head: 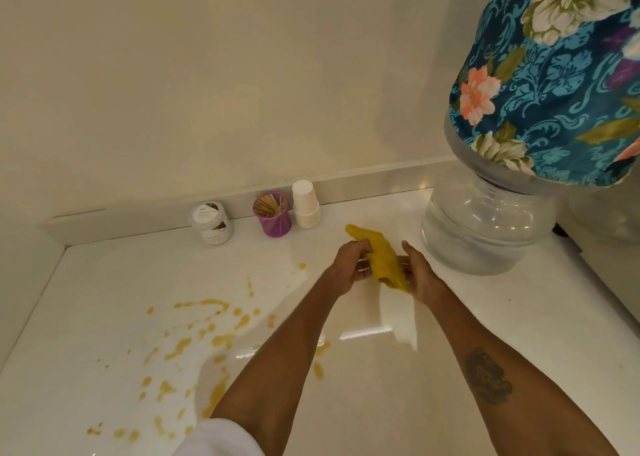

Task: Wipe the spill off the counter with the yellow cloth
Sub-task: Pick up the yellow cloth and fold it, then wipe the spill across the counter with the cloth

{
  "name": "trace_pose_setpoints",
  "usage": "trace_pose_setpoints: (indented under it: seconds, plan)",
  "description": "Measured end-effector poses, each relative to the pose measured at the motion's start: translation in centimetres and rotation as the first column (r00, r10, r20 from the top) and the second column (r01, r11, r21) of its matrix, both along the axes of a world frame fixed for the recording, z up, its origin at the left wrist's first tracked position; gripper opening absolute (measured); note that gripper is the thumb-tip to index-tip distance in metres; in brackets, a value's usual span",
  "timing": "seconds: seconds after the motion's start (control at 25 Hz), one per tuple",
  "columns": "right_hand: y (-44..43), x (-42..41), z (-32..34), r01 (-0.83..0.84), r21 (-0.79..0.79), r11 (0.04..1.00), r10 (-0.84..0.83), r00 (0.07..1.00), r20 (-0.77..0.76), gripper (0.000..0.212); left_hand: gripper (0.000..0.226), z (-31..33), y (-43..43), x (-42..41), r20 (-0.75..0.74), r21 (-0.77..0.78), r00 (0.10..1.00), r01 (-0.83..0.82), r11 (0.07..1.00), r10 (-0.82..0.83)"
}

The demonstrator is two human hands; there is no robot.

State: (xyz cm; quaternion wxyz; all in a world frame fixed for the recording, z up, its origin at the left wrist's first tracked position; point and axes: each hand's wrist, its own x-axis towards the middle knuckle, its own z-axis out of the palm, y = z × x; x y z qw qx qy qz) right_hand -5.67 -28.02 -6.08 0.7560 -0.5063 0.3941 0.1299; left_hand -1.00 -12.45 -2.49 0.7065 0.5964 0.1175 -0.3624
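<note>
yellow cloth [381, 259] — folded, bunched | held in both hands | spill [194, 344] — unwiped

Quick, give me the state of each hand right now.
Left hand: closed on the yellow cloth, gripping its left side.
Right hand: holding the same cloth from the right, fingers loosely curled on it.

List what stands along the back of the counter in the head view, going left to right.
White-lidded jar → purple holder of wooden sticks → stacked white cups → clear water bottle under a floral cover.
</note>
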Motion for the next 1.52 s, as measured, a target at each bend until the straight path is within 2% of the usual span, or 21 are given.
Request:
trace_pose_setpoints:
  seconds: [0.12, 0.16, 0.24, 0.32, 0.44, 0.52, 0.6, 0.64, 0.68, 0.72, 0.76, 0.84, 0.88, 0.96, 1.12, 1.2, 1.32, 1.36, 1.44, 1.48, 1.52]
  plan:
    - [1.6, -0.2, 0.6, -0.089, 0.32, 0.943, 0.047, 0.99, 0.136, 0.061, 0.025, 0.9, 1.9, -0.6, -0.014, -0.094, 0.999, 0.035, 0.995, -0.036]
    - [2.4, -0.4, 0.8, -0.098, 0.378, 0.921, 0.033, 0.984, 0.174, 0.06, 0.024, 1.1, 2.7, -0.8, -0.009, -0.113, 0.999, 0.043, 0.993, -0.045]
    - [3.7, -0.6, 1.2, -0.111, 0.391, 0.914, 0.016, 0.971, 0.237, 0.056, 0.029, 1.4, 4.3, -1.0, 0.018, -0.114, 0.998, 0.057, 0.992, -0.055]
    - [4.8, -0.7, 1.7, -0.143, 0.326, 0.934, 0.05, 0.96, 0.276, 0.053, 0.039, 1.7, 6.4, -1.0, 0.059, -0.067, 0.995, 0.084, 0.994, -0.08]
    - [6.7, -0.8, 3.3, -0.215, 0.165, 0.963, 0.168, 0.951, 0.26, 0.049, 0.031, 2.0, 10.2, -1.4, 0.074, 0.013, 0.992, 0.106, 0.994, -0.107]
    - [8.1, -0.5, 4.3, -0.222, 0.012, 0.975, 0.212, 0.946, 0.246, 0.045, 0.036, 2.2, 13.3, -1.8, 0.092, 0.073, 0.991, 0.094, 0.993, -0.1]
    - [9.5, -0.1, 4.9, -0.185, -0.248, 0.951, 0.241, 0.946, 0.218, 0.039, 0.042, 2.2, 17.4, -2.1, 0.199, 0.192, 0.977, 0.034, 0.981, -0.072]
    - [9.9, 0.2, 5.2, -0.17, -0.453, 0.875, 0.268, 0.95, 0.161, 0.037, 0.042, 2.1, 19.9, -2.3, 0.275, 0.269, 0.96, -0.029, 0.963, -0.048]
    - [10.2, 0.5, 5.3, -0.18, -0.668, 0.722, 0.297, 0.953, 0.065, 0.035, 0.04, 2.1, 22.7, -2.4, 0.349, 0.343, 0.937, -0.108, 0.933, -0.02]
    - [10.6, 0.6, 5.5, -0.218, -0.824, 0.523, 0.32, 0.946, -0.047, 0.034, 0.037, 2.1, 25.9, -2.7, 0.417, 0.408, 0.909, -0.188, 0.893, 0.001]
    - [11.3, 0.8, 5.6, -0.268, -0.905, 0.332, 0.335, 0.93, -0.152, 0.034, 0.035, 2.0, 29.5, -2.9, 0.475, 0.478, 0.88, -0.254, 0.841, -0.004]
    - [13.0, 1.2, 5.2, -0.344, -0.936, 0.068, 0.35, 0.887, -0.301, 0.037, 0.034, 1.4, 36.8, -3.6, 0.546, 0.633, 0.833, -0.342, 0.695, -0.087]
    - [14.2, 1.5, 4.7, -0.364, -0.931, -0.01, 0.363, 0.867, -0.342, 0.04, 0.035, 0.9, 40.5, -4.1, 0.556, 0.699, 0.821, -0.378, 0.607, -0.129]
    - [17.3, 1.7, 3.3, -0.392, -0.916, -0.085, 0.412, 0.823, -0.39, 0.042, 0.038, -0.7, 47.4, -5.5, 0.534, 0.794, 0.826, -0.417, 0.441, -0.181]
    - [22.6, 2.0, 1.4, -0.435, -0.885, -0.168, 0.52, 0.723, -0.454, 0.048, 0.051, -4.8, 57.3, -9.4, 0.41, 0.909, 0.895, -0.384, 0.16, -0.176]
    - [23.5, 2.3, 1.1, -0.424, -0.884, -0.198, 0.551, 0.698, -0.458, 0.047, 0.054, -6.5, 59.9, -11.0, 0.397, 0.917, 0.903, -0.383, 0.109, -0.164]
    - [23.3, 2.8, 1.0, -0.39, -0.889, -0.24, 0.564, 0.69, -0.455, 0.042, 0.062, -8.6, 61.3, -12.6, 0.373, 0.928, 0.906, -0.36, 0.096, -0.199]
    - [23.1, 3.0, 0.9, -0.375, -0.905, -0.2, 0.547, 0.724, -0.421, 0.05, 0.066, -9.1, 61.4, -12.8, 0.377, 0.926, 0.905, -0.363, 0.105, -0.196]
    - [22.5, 3.5, 0.1, -0.319, -0.946, -0.051, 0.545, 0.785, -0.294, 0.06, 0.074, -9.9, 61.3, -13.1, 0.405, 0.914, 0.893, -0.39, 0.114, -0.196]
    - [22.2, 3.7, -0.7, -0.325, -0.946, 0.004, 0.586, 0.767, -0.261, 0.059, 0.077, -10.2, 61.2, -13.2, 0.417, 0.909, 0.883, -0.402, 0.112, -0.218]
    - [22.0, 3.9, -1.6, -0.37, -0.929, 0.016, 0.652, 0.708, -0.271, 0.059, 0.078, -10.5, 61.2, -13.2, 0.426, 0.905, 0.87, -0.411, 0.112, -0.248]
